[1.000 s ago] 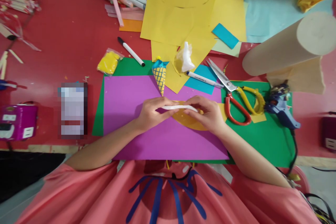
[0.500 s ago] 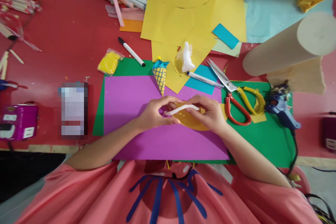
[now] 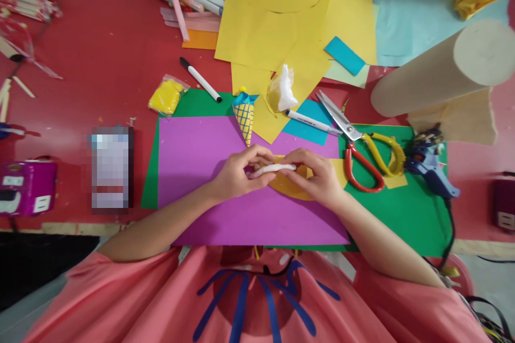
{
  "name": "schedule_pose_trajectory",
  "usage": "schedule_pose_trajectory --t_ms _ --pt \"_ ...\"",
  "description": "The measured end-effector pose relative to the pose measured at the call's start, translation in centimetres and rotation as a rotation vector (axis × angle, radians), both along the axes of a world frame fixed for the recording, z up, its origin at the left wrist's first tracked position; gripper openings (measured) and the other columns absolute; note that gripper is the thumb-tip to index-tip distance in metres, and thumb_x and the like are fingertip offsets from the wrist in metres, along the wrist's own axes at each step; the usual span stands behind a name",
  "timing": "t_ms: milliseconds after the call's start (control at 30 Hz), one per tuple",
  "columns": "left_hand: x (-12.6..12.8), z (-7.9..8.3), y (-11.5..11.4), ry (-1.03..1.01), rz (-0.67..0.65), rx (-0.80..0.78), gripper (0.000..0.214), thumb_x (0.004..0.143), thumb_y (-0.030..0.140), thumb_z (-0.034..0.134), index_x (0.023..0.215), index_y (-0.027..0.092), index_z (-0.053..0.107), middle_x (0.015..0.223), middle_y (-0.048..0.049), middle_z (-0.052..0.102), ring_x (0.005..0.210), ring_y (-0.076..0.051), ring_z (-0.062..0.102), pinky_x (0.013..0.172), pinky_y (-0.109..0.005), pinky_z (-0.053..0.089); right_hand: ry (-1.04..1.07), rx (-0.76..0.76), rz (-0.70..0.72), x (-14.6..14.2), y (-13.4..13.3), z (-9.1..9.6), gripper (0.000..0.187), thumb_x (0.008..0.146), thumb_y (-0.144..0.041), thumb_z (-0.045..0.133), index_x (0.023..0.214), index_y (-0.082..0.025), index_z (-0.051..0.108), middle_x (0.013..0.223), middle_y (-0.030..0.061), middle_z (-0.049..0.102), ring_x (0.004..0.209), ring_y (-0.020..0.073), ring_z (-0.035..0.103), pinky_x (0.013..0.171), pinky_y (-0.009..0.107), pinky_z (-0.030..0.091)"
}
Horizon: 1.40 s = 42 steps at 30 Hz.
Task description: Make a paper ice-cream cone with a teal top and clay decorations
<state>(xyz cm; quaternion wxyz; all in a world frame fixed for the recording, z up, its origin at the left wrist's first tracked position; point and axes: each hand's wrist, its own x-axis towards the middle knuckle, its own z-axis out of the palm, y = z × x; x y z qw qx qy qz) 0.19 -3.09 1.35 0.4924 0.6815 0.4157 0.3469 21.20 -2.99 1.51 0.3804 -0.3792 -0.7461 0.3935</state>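
Between my two hands stretches a thin white roll of what looks like modelling clay [image 3: 277,168], nearly level. My left hand [image 3: 241,172] pinches its left part between thumb and fingers. The thumb and fingers of my right hand [image 3: 316,174] close on its right part. Under the hands lies a round orange-yellow paper piece [image 3: 298,191] on a purple sheet [image 3: 249,225]. Just beyond them is a small paper ice-cream cone [image 3: 244,115], yellow with blue crossing lines and a blue top. Farther off sits a plastic bag with white clay [image 3: 285,88].
Scissors [image 3: 350,131] with red and yellow handles and a blue glue gun [image 3: 432,163] lie to the right, before a large cardboard tube [image 3: 426,72]. A blue-capped marker [image 3: 309,120] and a yellow clay packet [image 3: 167,95] lie beyond. A pixelated phone-like object [image 3: 111,169] is left.
The white roll has gone from a raised arch to a straighter line. My left thumb has moved up against it, and my fingertips are closer together.
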Motion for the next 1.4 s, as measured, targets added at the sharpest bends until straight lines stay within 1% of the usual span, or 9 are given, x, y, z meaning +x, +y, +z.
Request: schedule_pose_trajectory --t_ms 333,500,633,767,967,1067,1133,1300,1400 --pt "-0.04 0.03 -0.27 0.016 0.063 0.171 0.016 0.087 0.031 0.069 0.088 0.016 0.074 0.073 -0.0016 0.077 0.045 -0.003 0.059 0.044 -0.012 0.045 0.038 0.004 0.005 0.01 -0.21 -0.37 0.010 0.093 -0.030 0.062 0.094 -0.022 0.067 0.088 0.0046 0.075 0.077 0.0144 0.071 0.068 0.026 0.056" --pt "-0.04 -0.17 -0.27 0.012 0.101 0.149 0.016 0.086 0.031 0.069 0.092 0.016 0.071 0.080 -0.0032 0.078 0.052 -0.005 0.064 0.050 -0.014 0.048 0.070 -0.162 -0.062 0.00 -0.31 -0.54 0.042 0.083 -0.043 0.073 0.116 -0.020 0.061 0.091 0.0046 0.073 0.074 0.0137 0.070 0.065 0.024 0.056" --pt "-0.09 -0.01 -0.19 0.042 0.079 0.047 0.030 0.082 0.036 0.072 0.105 0.016 0.068 0.088 -0.0052 0.079 0.070 -0.011 0.073 0.059 -0.016 0.054 0.013 -0.126 -0.094 0.02 -0.17 -0.46 0.014 0.089 -0.030 0.067 0.097 -0.019 0.066 0.087 0.0036 0.075 0.071 0.0120 0.069 0.064 0.023 0.054" --pt "-0.17 0.17 -0.14 0.021 0.024 0.016 0.027 0.084 0.036 0.072 0.105 0.019 0.072 0.088 -0.0035 0.079 0.055 -0.007 0.066 0.047 -0.014 0.047 0.053 -0.028 -0.020 -0.04 -0.04 -0.23 0.006 0.089 -0.021 0.065 0.095 -0.019 0.066 0.089 0.0048 0.075 0.076 0.0129 0.070 0.068 0.024 0.055" --pt "-0.09 0.13 -0.10 0.064 0.092 0.272 0.012 0.084 0.028 0.072 0.090 0.017 0.073 0.084 -0.0036 0.080 0.063 -0.008 0.070 0.056 -0.014 0.050 0.046 -0.124 -0.029 -0.18 -0.19 0.02 0.018 0.089 -0.032 0.067 0.101 -0.019 0.067 0.090 0.0057 0.076 0.072 0.0133 0.070 0.065 0.025 0.056" --pt "-0.03 0.09 -0.12 0.095 0.112 0.353 0.010 0.085 0.026 0.071 0.085 0.016 0.072 0.077 -0.0015 0.078 0.054 -0.005 0.065 0.051 -0.013 0.046 0.027 -0.110 -0.036 -0.14 -0.23 0.06 0.013 0.090 -0.030 0.065 0.096 -0.020 0.070 0.086 0.0046 0.077 0.070 0.0130 0.070 0.064 0.024 0.055" --pt "0.00 0.10 -0.16 0.092 0.115 0.349 0.010 0.086 0.026 0.071 0.085 0.016 0.072 0.076 -0.0010 0.078 0.054 -0.005 0.064 0.052 -0.012 0.046 0.023 -0.080 -0.038 -0.14 -0.25 0.06 0.009 0.090 -0.027 0.065 0.092 -0.020 0.070 0.083 0.0036 0.077 0.069 0.0125 0.069 0.063 0.023 0.055" --pt "-0.03 0.01 -0.25 0.093 0.042 0.178 0.032 0.085 0.036 0.071 0.111 0.018 0.069 0.088 -0.0034 0.079 0.064 -0.008 0.070 0.055 -0.014 0.050 0.028 -0.059 -0.066 -0.24 -0.39 -0.19 0.015 0.091 -0.035 0.066 0.094 -0.021 0.069 0.086 0.0037 0.077 0.070 0.0125 0.070 0.064 0.023 0.055" --pt "-0.04 -0.09 -0.19 0.110 0.056 0.248 0.018 0.087 0.031 0.068 0.100 0.018 0.072 0.090 -0.0036 0.079 0.064 -0.007 0.069 0.056 -0.014 0.049 0.035 -0.050 -0.057 -0.24 -0.41 -0.40 0.031 0.086 -0.042 0.070 0.108 -0.020 0.065 0.089 0.0041 0.076 0.072 0.0137 0.071 0.065 0.023 0.056"
